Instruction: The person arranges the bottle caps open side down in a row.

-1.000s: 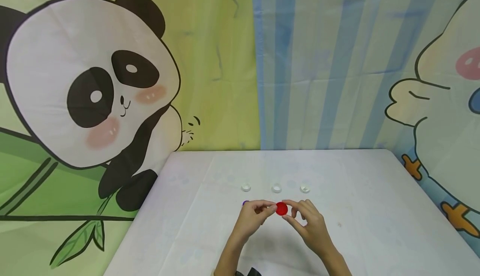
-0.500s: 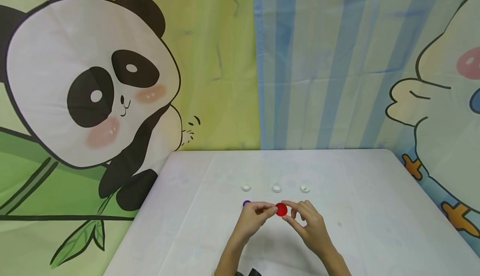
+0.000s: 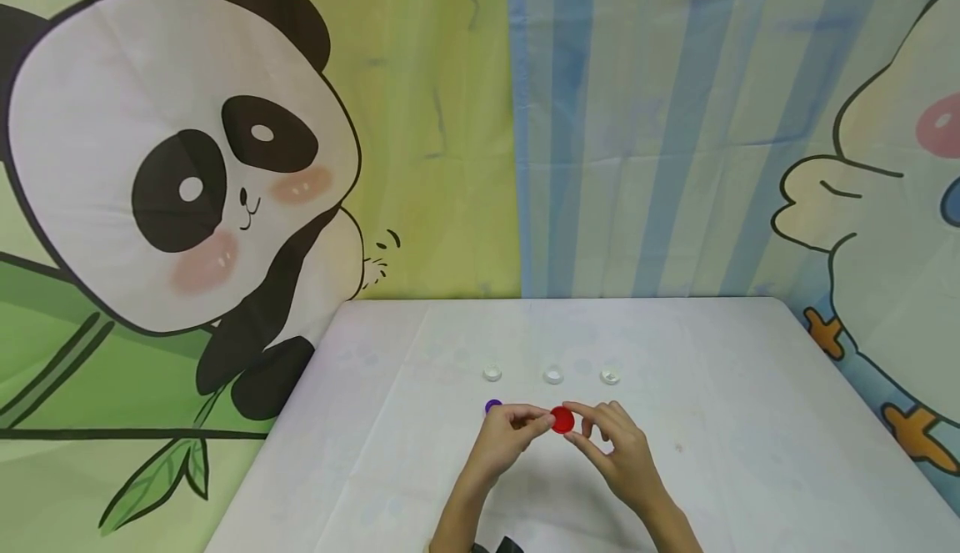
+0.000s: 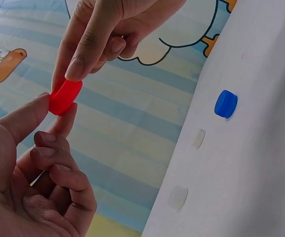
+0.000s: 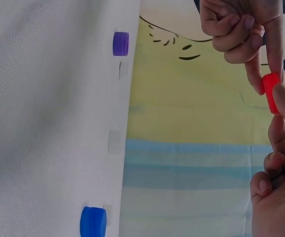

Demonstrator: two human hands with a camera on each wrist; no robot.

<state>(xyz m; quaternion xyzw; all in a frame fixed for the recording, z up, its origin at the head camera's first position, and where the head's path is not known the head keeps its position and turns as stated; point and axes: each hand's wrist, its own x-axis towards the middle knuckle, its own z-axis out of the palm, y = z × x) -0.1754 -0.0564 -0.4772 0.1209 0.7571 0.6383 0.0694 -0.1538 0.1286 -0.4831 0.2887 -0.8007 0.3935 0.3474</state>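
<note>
A red bottle cap [image 3: 562, 419] is held up above the white table between both hands. My left hand [image 3: 501, 440] pinches its left edge between thumb and forefinger. From the other side, my right hand [image 3: 618, 449] pinches the cap with its thumb and forefinger. In the left wrist view the red cap [image 4: 66, 98] appears edge-on between the fingertips. Just beyond the left hand lies a purple cap [image 3: 492, 405], partly covered in the head view. A blue cap [image 4: 226, 104] stands on the table in both wrist views; the head view does not show it.
Three whitish caps or rings form a row farther back: a left one [image 3: 492, 373], a middle one [image 3: 553, 375] and a right one [image 3: 610, 376]. The white table [image 3: 405, 453] ends at a curtain [image 3: 435, 161] printed with cartoon animals.
Both hands keep their grip on the red cap and stay nearly still. A little more of the purple cap shows beside the left hand than one second ago.
</note>
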